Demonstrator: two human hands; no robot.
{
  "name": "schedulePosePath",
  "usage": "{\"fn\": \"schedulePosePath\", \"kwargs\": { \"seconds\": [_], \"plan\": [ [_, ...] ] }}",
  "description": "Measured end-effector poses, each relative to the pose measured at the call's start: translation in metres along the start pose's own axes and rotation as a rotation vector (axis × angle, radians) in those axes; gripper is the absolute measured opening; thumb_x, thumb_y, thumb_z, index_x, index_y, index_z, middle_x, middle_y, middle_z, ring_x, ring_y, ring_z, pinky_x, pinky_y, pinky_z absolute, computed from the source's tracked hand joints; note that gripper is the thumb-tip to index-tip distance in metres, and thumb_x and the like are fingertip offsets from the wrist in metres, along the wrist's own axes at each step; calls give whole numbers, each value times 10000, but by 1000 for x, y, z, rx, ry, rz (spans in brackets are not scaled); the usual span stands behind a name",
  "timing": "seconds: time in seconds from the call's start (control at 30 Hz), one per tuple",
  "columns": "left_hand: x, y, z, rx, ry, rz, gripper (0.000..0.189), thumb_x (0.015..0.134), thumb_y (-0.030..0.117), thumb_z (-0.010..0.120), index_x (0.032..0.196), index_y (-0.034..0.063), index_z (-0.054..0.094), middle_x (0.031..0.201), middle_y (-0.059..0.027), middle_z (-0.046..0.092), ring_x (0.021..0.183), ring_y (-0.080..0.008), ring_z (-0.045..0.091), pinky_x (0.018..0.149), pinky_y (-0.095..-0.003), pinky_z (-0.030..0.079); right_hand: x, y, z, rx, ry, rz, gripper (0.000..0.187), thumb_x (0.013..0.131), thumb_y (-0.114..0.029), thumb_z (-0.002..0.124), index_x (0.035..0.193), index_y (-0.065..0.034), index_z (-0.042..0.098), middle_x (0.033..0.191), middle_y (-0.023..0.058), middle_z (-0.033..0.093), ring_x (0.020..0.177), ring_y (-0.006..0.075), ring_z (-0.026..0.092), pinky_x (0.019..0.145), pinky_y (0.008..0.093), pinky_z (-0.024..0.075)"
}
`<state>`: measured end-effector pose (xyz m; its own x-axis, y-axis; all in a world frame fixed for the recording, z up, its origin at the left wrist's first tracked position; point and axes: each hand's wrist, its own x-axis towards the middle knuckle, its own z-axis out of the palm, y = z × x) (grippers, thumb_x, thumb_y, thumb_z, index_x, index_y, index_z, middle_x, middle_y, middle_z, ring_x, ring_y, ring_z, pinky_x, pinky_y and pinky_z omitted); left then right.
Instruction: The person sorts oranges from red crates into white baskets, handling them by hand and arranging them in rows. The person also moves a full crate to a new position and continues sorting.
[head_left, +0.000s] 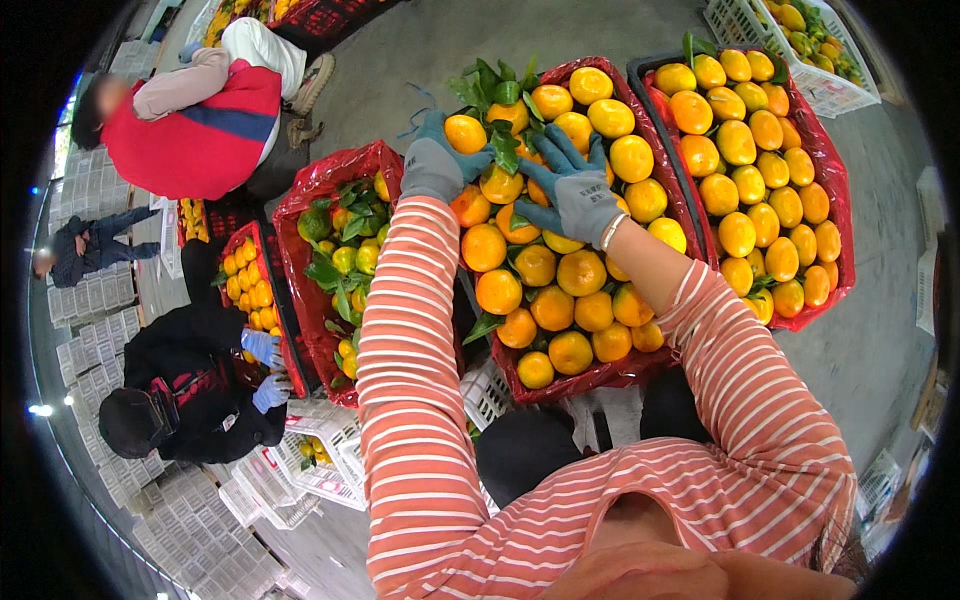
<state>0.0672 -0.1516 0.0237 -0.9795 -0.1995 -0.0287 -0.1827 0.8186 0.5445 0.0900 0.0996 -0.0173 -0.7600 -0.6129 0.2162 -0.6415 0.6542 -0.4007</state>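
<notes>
My left hand (441, 160), in a grey and teal work glove, curls its fingers and thumb around a mandarin (465, 135) at the far left corner of a crate lined with red plastic film (600, 376). Gloved likewise, my right hand (576, 187) lies with fingers spread on the mandarins in the same crate; its fingertips touch the fruit and none is seen gripped. Between the hands, a green leaf (505, 151) hangs over the fruit. More leafy sprigs (501, 86) stand at the crate's far edge. Rows of orange mandarins (581, 272) fill the near part.
At right stands another red-lined crate of mandarins (765, 180). A red-lined crate (300, 202) at left holds greener, leafy fruit. White plastic crates (832, 88) stand beyond and at lower left. A person in black (202, 375) handles fruit; a person in red (202, 135) bends nearby.
</notes>
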Motion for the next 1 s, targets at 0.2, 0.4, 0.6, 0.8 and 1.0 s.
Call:
{"fn": "schedulePosePath", "kwargs": {
  "seconds": [0.2, 0.4, 0.6, 0.8, 1.0],
  "plan": [
    [-1, 12, -46, -472, 453, 11, 794, 667, 343, 986, 1247, -25, 588, 1133, -166, 675, 953, -264, 678, 868, -410, 576, 0, 3, 4, 51, 101, -22, 629, 883, -604, 660, 1337, -169, 688, 1529, 186, 521, 1510, 362, 374, 1165, 750, 129],
    [-3, 29, -59, 329, 461, 524, 793, 671, 249, 941, 1356, 70, 584, 1251, -213, 606, 1095, -393, 633, 964, -489, 530, 0, 0, 5, 25, 105, -21, 625, 882, -588, 664, 1347, -171, 684, 1546, 167, 511, 1510, 363, 371, 1164, 747, 132],
    [15, 21, 2, 402, -243, 166, 1009, 641, 269, 934, 1516, 168, 443, 1327, -236, 592, 1219, -427, 603, 1067, -470, 507, 2, 1, 3, 1, 68, 3, 634, 884, -584, 657, 1372, -179, 668, 1554, 167, 503, 1524, 360, 349, 1167, 752, 120],
    [42, -7, -6, 195, -429, 21, 1011, 564, 348, 965, 1425, 100, 496, 1312, -243, 646, 1217, -426, 634, 1022, -456, 529, 1, -3, -6, 28, 80, -9, 596, 870, -551, 689, 1341, -185, 683, 1506, 174, 543, 1486, 357, 403, 1148, 740, 163],
    [23, -22, -2, -8, -379, 110, 930, 640, 204, 938, 1458, 82, 514, 1458, -193, 570, 1328, -360, 574, 1105, -425, 472, 53, -22, -18, 127, 299, -96, 611, 853, -449, 763, 1376, -156, 644, 1425, 181, 595, 1351, 397, 525, 1102, 572, 373]
  ]
}}
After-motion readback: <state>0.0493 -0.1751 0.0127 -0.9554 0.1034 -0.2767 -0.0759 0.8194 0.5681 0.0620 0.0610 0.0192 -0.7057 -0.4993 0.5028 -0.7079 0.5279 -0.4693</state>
